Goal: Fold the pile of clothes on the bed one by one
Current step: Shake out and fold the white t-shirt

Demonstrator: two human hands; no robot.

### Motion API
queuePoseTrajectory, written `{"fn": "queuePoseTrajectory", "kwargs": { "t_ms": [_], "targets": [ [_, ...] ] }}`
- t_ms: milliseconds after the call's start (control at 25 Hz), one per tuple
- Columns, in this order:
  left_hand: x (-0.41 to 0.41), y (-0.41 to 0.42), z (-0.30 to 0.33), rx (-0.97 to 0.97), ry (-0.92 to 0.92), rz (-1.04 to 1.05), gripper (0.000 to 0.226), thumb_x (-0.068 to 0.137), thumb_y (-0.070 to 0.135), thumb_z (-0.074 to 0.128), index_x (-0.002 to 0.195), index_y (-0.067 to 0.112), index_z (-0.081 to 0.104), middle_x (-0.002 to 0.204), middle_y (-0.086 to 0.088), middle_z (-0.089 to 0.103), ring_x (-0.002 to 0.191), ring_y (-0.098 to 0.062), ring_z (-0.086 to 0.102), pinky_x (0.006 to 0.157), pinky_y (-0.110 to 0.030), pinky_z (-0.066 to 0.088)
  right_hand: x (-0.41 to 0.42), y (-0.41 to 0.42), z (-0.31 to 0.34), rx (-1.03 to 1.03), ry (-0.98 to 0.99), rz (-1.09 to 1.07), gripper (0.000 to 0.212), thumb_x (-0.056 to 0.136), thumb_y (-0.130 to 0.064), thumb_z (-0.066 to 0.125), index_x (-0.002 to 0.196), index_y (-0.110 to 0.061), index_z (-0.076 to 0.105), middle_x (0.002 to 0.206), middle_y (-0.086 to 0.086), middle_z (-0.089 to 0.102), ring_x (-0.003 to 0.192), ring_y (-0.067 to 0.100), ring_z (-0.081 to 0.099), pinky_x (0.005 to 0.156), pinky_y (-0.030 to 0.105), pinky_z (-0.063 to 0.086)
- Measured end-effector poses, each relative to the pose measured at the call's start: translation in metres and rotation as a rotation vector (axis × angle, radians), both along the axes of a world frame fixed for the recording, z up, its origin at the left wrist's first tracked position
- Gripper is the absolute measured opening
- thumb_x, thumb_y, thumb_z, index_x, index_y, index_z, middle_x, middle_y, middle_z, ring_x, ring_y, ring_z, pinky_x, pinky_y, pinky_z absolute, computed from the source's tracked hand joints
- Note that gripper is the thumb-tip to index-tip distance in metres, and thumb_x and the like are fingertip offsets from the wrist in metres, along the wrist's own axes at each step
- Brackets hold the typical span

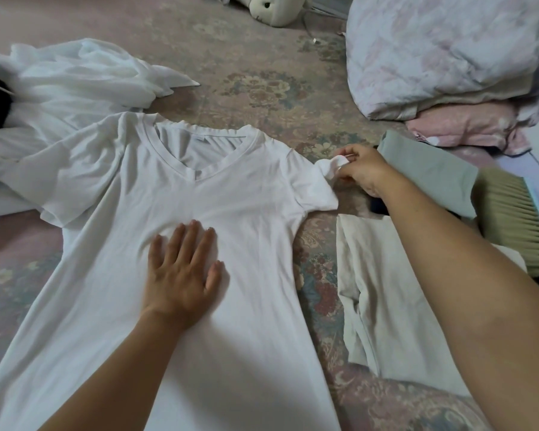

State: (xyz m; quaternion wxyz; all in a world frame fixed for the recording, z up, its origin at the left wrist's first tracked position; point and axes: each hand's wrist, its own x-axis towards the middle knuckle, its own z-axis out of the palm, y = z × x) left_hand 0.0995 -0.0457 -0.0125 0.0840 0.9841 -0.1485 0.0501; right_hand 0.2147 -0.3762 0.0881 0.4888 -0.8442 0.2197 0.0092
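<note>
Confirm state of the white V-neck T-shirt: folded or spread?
Spread, not folded. The white V-neck T-shirt lies flat, front up; left hand presses its chest, right hand pinches one sleeve's end.

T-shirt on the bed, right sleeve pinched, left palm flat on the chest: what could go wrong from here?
1. The right hand pinches only the bunched sleeve tip, so it may slip or fold unevenly.
2. The left sleeve lies rumpled on the white pile and may drag it.
3. The left hand pins the T-shirt, and wrinkles may set around it.
</note>
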Motion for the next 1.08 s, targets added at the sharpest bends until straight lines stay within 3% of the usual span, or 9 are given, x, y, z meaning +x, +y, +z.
{"fn": "queuePoseTrajectory", "kwargs": {
  "t_ms": [160,360,480,560,680,760,800,920,1080],
  "targets": [
    [0.000,-0.001,-0.002,0.001,-0.015,0.006,0.064,0.086,0.046,0.029,0.140,0.016,0.045,0.148,-0.011,0.040,0.136,-0.030,0.037,0.111,-0.049,0.015,-0.002,-0.001,0.002,-0.093,-0.082,-0.010,0.018,0.087,0.000,0.061,0.105,-0.002,0.064,0.076,0.002,0.058,0.066,0.009,0.052,0.052,0.010,0.046],
    [0.000,0.000,-0.003,-0.018,-0.038,-0.002,0.063,0.085,0.045,0.030,0.139,0.016,0.047,0.146,-0.012,0.042,0.134,-0.031,0.039,0.110,-0.050,0.017,0.005,-0.014,0.001,-0.215,-0.123,-0.167,0.028,0.095,-0.025,0.053,0.085,0.000,0.062,0.078,0.011,0.053,0.067,0.019,0.049,0.059,0.028,0.038],
    [-0.001,0.000,-0.004,-0.027,-0.030,0.002,0.063,0.085,0.045,0.030,0.139,0.016,0.047,0.146,-0.012,0.042,0.134,-0.031,0.039,0.109,-0.049,0.016,0.003,-0.017,0.001,-0.055,-0.134,-0.353,0.034,0.095,-0.028,0.054,0.092,0.004,0.064,0.079,0.008,0.054,0.075,0.018,0.050,0.064,0.028,0.039],
    [0.000,0.002,-0.005,-0.028,-0.047,-0.014,0.062,0.085,0.044,0.031,0.136,0.013,0.050,0.143,-0.014,0.045,0.132,-0.032,0.042,0.108,-0.050,0.017,0.000,-0.014,0.000,0.009,-0.101,-0.340,0.027,0.095,-0.027,0.054,0.088,-0.002,0.065,0.080,0.005,0.058,0.075,0.019,0.054,0.063,0.027,0.042],
    [0.012,-0.021,0.007,-0.065,-0.149,0.006,0.051,0.086,0.036,0.031,0.105,0.002,0.065,0.112,-0.022,0.062,0.103,-0.040,0.060,0.093,-0.055,0.036,-0.002,-0.012,-0.001,0.077,-0.096,-0.259,0.022,0.094,-0.022,0.056,0.074,-0.015,0.062,0.076,0.005,0.062,0.071,0.023,0.058,0.060,0.031,0.047],
    [0.026,-0.073,0.037,-0.297,-0.058,0.077,0.047,0.090,0.035,0.028,0.090,0.003,0.063,0.093,-0.021,0.061,0.082,-0.039,0.061,0.076,-0.047,0.046,-0.003,-0.011,0.001,0.108,-0.108,-0.237,0.023,0.095,-0.019,0.056,0.073,-0.015,0.061,0.075,0.006,0.063,0.070,0.024,0.059,0.063,0.037,0.050],
    [0.033,-0.109,0.053,-0.410,0.057,0.088,0.047,0.094,0.037,0.028,0.098,0.004,0.061,0.099,-0.019,0.058,0.086,-0.038,0.060,0.072,-0.042,0.045,-0.004,-0.011,0.002,0.136,-0.116,-0.229,0.023,0.095,-0.017,0.055,0.073,-0.013,0.061,0.074,0.007,0.062,0.067,0.023,0.059,0.061,0.036,0.051],
    [0.042,-0.210,0.071,-0.402,0.270,-0.001,0.042,0.098,0.038,0.034,0.125,0.007,0.044,0.119,-0.012,0.044,0.101,-0.031,0.054,0.066,-0.036,0.037,-0.010,-0.015,0.007,0.185,-0.121,-0.180,0.023,0.096,-0.013,0.053,0.074,-0.012,0.059,0.072,0.007,0.061,0.060,0.018,0.057,0.049,0.026,0.050],
    [0.049,-0.251,0.076,-0.614,0.255,0.084,0.030,0.090,0.002,0.044,0.119,0.006,0.036,0.117,-0.014,0.039,0.096,-0.036,0.056,0.063,-0.037,0.034,-0.011,-0.027,0.010,0.143,-0.097,-0.085,0.016,0.093,-0.006,0.050,0.088,-0.018,0.059,0.086,0.007,0.062,0.070,0.020,0.062,0.052,0.029,0.055]
  ]
}}
